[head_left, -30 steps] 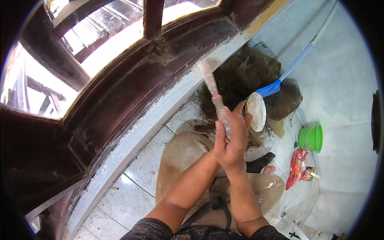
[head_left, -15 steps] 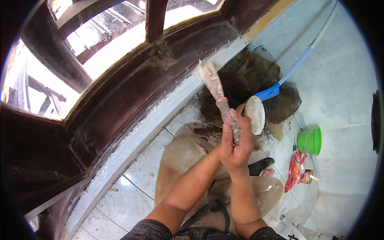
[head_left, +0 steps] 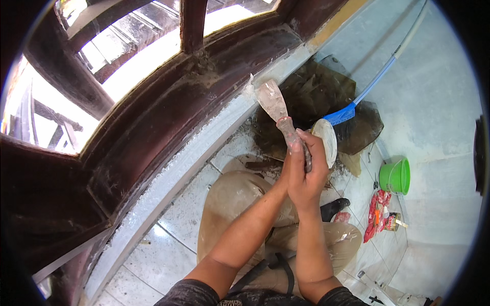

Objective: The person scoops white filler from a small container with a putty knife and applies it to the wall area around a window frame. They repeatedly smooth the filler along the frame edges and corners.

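Note:
My right hand (head_left: 309, 178) is closed around the handle of a putty knife (head_left: 272, 102). Its broad blade, smeared with whitish filler, points up and left beside the pale ledge (head_left: 204, 137) under the window; contact with the ledge is unclear. My left hand (head_left: 287, 168) reaches behind the right one, so its fingers are mostly hidden. It appears to hold a round dish (head_left: 327, 141) coated with white putty, which is tilted on edge just right of my right hand.
Dark crumpled sheeting (head_left: 311, 102) covers the floor ahead, with a blue-headed, long-handled tool (head_left: 341, 115) over it. A green bucket (head_left: 395, 176), a red plastic packet (head_left: 376, 217) and a small can (head_left: 392, 222) stand or lie by the right wall. The dark wooden window frame (head_left: 153, 112) curves along the left.
Both hands have shifted slightly right, and the knife has turned a little. The dish has tilted, showing a narrower face. Left fingers seen beside the dish earlier are now hidden behind my right hand.

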A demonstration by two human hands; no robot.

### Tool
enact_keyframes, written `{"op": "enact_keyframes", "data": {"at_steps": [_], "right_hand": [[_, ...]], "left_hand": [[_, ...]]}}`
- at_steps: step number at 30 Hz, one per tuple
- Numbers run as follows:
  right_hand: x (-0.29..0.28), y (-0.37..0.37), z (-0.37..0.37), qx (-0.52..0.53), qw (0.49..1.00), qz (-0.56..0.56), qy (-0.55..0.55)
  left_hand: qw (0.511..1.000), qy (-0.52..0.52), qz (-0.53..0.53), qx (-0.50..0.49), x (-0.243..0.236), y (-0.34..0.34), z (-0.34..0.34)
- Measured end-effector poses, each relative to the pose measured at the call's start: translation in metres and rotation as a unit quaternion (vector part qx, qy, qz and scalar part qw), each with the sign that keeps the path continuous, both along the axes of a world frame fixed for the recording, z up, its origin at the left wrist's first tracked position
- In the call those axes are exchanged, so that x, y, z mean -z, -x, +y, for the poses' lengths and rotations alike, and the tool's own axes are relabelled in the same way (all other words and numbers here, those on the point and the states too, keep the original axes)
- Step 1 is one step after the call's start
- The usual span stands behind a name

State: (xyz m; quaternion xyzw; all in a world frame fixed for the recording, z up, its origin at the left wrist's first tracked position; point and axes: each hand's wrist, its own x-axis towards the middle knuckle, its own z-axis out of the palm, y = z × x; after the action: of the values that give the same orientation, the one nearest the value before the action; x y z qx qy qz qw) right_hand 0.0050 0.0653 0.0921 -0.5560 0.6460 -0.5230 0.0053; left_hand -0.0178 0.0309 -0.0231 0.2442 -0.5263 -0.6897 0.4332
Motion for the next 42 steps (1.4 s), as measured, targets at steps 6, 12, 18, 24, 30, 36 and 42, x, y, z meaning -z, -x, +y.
{"op": "enact_keyframes", "data": {"at_steps": [6,12,18,24,30,36,42], "right_hand": [[-0.01,0.015,0.0,0.026,0.986,-0.161,-0.045],[-0.024,-0.013,-0.002,0.041,0.998,0.007,-0.039],[-0.012,-0.072,-0.015,0.112,0.976,0.173,-0.066],[0.002,-0.119,-0.025,0.061,0.991,0.082,-0.088],[0.013,-0.146,-0.023,-0.013,0.995,0.062,-0.072],[-0.017,-0.14,0.008,-0.011,0.996,0.026,-0.09],[-0.001,-0.095,-0.03,0.026,0.998,0.06,-0.003]], "left_hand": [[1.0,-0.012,0.004,0.003,-0.007,-0.004,-0.003],[0.999,-0.011,-0.031,-0.02,-0.009,-0.004,-0.003],[0.996,-0.001,-0.067,-0.063,-0.001,0.007,-0.006],[0.997,-0.056,-0.03,-0.033,-0.012,-0.001,-0.005],[0.998,-0.057,0.003,-0.013,-0.008,0.001,-0.006],[0.998,-0.048,0.001,-0.03,-0.014,-0.001,-0.01],[0.997,-0.017,-0.071,-0.015,-0.022,-0.003,-0.008]]}}
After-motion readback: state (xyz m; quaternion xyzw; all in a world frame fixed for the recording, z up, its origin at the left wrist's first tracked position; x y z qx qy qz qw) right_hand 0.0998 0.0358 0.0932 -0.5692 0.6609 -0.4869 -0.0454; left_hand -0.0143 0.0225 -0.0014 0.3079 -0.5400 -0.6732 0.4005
